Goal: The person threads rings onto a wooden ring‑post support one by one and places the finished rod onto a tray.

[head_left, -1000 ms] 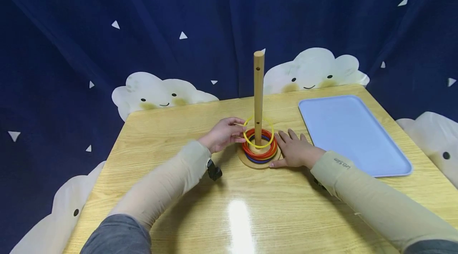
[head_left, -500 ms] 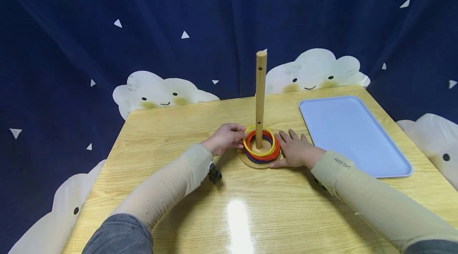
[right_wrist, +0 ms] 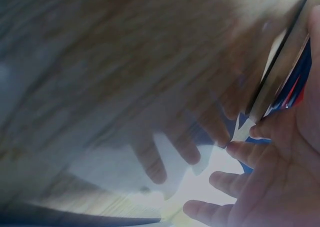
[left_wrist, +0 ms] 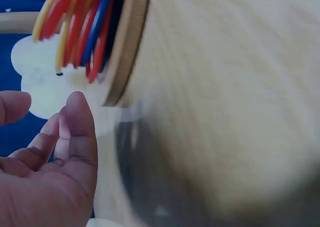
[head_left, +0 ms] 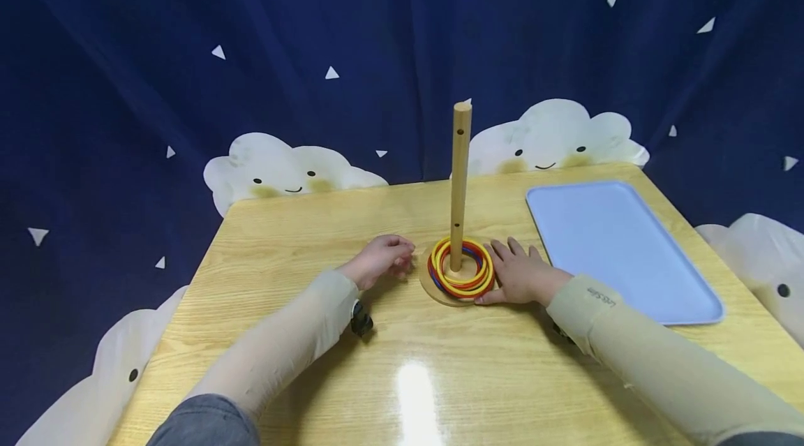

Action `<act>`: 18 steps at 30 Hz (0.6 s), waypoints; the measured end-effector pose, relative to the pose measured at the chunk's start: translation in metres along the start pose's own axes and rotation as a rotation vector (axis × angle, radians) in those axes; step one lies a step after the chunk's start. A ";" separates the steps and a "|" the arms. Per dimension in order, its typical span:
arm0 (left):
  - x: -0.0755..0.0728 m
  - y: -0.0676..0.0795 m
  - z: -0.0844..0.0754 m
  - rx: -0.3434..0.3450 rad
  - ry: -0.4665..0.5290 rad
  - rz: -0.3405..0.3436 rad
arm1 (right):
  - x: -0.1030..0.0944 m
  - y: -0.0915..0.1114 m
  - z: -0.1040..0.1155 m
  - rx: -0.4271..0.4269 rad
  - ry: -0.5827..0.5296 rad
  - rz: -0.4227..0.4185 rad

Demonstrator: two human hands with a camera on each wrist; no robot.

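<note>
A wooden peg (head_left: 459,188) rises from a round wooden base (head_left: 433,289) in the middle of the table. Around the foot of the peg lie several thin rings (head_left: 486,282) in yellow, red and blue, piled unevenly, with yellow on top. Left of the base is my left hand (head_left: 381,259), holding nothing, its fingers loosely bent and apart from the rings (left_wrist: 98,32) in the left wrist view. My right hand (head_left: 520,275) rests against the base's right side with fingers spread. From the right wrist, the base (right_wrist: 280,77) shows beside the palm and straight fingers.
A light blue tray (head_left: 618,250) lies at the right of the wooden table (head_left: 301,236), beyond my right hand. Behind the table hangs a dark blue curtain (head_left: 352,27) with white triangles and clouds.
The yellow ring my left hand held at the peg has gone down onto the pile and been let go. My left hand has drawn back leftward; the right has stayed in place.
</note>
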State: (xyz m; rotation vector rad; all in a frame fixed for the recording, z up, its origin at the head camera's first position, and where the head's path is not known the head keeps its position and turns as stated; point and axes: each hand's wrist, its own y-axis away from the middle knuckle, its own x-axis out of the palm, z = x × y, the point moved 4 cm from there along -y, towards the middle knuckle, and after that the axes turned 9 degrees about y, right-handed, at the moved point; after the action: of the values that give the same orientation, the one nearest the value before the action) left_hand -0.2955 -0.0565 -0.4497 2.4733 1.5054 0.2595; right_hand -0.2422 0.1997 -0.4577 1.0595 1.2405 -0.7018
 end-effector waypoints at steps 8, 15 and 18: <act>-0.002 0.010 0.011 0.057 -0.046 -0.054 | 0.004 0.002 0.001 -0.006 -0.021 -0.012; 0.030 0.017 -0.044 0.417 -0.357 -0.129 | 0.003 0.001 0.000 -0.004 -0.001 -0.014; 0.046 0.017 -0.069 0.481 -0.318 -0.114 | 0.002 0.000 0.000 -0.002 -0.019 -0.008</act>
State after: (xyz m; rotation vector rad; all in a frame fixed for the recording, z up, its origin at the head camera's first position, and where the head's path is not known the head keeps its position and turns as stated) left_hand -0.2782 -0.0156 -0.3774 2.5851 1.7071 -0.5538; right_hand -0.2420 0.1999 -0.4601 1.0446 1.2294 -0.7155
